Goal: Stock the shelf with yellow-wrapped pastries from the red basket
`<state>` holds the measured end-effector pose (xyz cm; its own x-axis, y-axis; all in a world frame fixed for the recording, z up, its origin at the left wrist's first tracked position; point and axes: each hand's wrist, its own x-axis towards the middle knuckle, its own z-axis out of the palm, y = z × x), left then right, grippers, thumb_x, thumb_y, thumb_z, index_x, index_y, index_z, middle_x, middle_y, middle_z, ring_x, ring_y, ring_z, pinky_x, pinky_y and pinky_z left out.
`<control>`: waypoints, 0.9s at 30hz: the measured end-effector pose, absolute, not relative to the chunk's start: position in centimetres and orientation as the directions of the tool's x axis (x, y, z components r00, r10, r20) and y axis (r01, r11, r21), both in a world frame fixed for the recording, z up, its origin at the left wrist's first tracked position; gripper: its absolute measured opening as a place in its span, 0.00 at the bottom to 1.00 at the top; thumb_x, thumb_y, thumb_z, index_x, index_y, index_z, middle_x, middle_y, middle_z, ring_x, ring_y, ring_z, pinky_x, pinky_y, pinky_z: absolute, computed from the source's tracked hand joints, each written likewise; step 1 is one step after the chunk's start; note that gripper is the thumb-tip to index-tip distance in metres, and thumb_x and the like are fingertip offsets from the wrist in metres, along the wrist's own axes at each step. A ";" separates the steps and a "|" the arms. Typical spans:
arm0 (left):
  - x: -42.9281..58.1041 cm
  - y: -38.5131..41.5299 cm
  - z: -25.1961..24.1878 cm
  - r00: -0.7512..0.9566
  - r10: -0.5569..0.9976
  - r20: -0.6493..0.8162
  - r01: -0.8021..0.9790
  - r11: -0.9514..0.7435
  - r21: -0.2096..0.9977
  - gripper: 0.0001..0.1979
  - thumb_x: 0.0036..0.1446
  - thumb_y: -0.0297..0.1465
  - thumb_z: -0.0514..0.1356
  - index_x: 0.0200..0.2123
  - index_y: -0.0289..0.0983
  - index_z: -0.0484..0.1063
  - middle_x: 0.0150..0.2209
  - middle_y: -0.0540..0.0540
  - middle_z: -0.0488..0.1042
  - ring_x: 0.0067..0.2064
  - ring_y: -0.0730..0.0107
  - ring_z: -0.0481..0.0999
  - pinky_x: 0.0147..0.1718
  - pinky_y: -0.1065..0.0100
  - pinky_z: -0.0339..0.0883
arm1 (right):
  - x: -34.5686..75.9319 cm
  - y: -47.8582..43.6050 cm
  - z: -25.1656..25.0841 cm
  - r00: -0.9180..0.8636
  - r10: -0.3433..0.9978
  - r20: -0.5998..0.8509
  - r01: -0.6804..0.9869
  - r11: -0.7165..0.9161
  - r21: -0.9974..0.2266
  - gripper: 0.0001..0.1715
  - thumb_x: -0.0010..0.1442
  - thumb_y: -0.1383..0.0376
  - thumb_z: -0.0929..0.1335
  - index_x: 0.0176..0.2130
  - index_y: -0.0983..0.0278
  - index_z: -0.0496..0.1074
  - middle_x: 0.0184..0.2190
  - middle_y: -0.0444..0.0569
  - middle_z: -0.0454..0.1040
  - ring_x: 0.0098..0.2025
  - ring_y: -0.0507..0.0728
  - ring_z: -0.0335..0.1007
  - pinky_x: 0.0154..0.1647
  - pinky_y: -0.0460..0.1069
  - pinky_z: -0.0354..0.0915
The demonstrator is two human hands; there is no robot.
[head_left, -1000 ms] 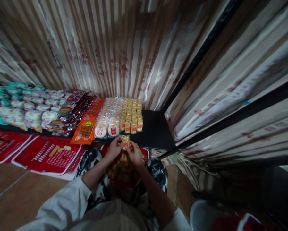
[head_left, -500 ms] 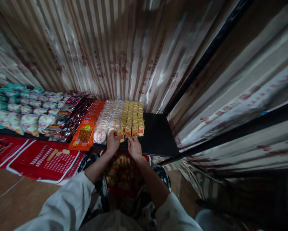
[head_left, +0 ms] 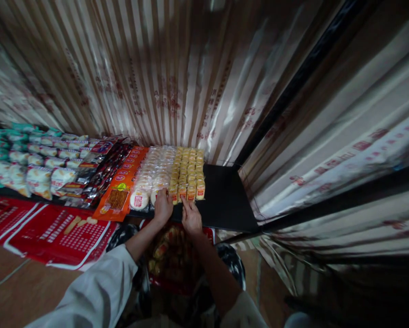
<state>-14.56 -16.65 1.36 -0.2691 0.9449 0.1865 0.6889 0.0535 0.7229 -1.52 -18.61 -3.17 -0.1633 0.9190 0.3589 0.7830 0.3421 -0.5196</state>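
Observation:
Small yellow-wrapped snack packets (head_left: 183, 177) stand in tight rows on a black shelf (head_left: 225, 196). My left hand (head_left: 163, 208) is at the front left corner of these rows, its fingers curled in against the end packet. Whether it pinches anything is hidden. My right hand (head_left: 191, 217) has its index finger stretched out to the lower front of the middle packets, and it holds nothing. Left of the yellow rows lie round white crackers in clear wrap (head_left: 139, 199), partly behind my left hand.
An orange snack bag (head_left: 117, 198), dark red packets (head_left: 104, 173) and white-and-green bags (head_left: 37, 177) fill the shelf leftward. A red container with more yellow packets (head_left: 170, 250) stands below, between my knees. Striped printed sheeting (head_left: 177, 91) hangs behind; a dark bar (head_left: 327, 200) runs at right.
The view has shifted slightly, so the shelf sits a little lower in it. My left hand's fingers have moved a little relative to the front left packet; my right hand stays by the front row.

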 end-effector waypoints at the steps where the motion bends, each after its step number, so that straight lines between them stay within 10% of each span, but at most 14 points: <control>1: -14.5 -16.6 1.2 -0.266 0.941 0.207 0.689 0.036 0.723 0.12 0.56 0.27 0.49 0.44 0.33 0.63 0.42 0.39 0.68 0.46 0.60 0.68 0.47 0.57 0.62 | -1.5 -18.6 -3.2 -0.160 0.917 0.364 0.779 0.344 -0.524 0.30 0.60 0.70 0.55 0.61 0.60 0.56 0.36 0.52 0.68 0.40 0.56 0.65 0.46 0.49 0.65; 11: -13.9 -17.5 -0.5 -0.307 0.900 0.310 0.589 -0.076 0.805 0.15 0.54 0.27 0.53 0.47 0.34 0.59 0.38 0.44 0.64 0.39 0.67 0.68 0.42 0.61 0.66 | -1.6 -18.7 -3.3 -0.148 0.913 0.379 0.775 0.345 -0.529 0.30 0.60 0.70 0.55 0.61 0.62 0.55 0.37 0.53 0.70 0.42 0.57 0.65 0.47 0.50 0.64; 27: -13.6 -17.2 -0.3 -0.135 0.923 0.360 0.773 -0.129 0.621 0.12 0.58 0.26 0.49 0.45 0.35 0.63 0.43 0.39 0.67 0.47 0.60 0.68 0.46 0.59 0.64 | -1.8 -18.8 -3.3 -0.139 0.914 0.382 0.802 0.330 -0.498 0.31 0.59 0.71 0.55 0.61 0.62 0.56 0.36 0.53 0.70 0.40 0.56 0.65 0.46 0.50 0.65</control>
<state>-13.64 -17.22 -0.33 -0.1349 0.9230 0.3605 0.7734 -0.1293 0.6206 -1.82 -18.78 -3.34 -0.1389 0.9135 0.3824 0.8019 0.3303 -0.4978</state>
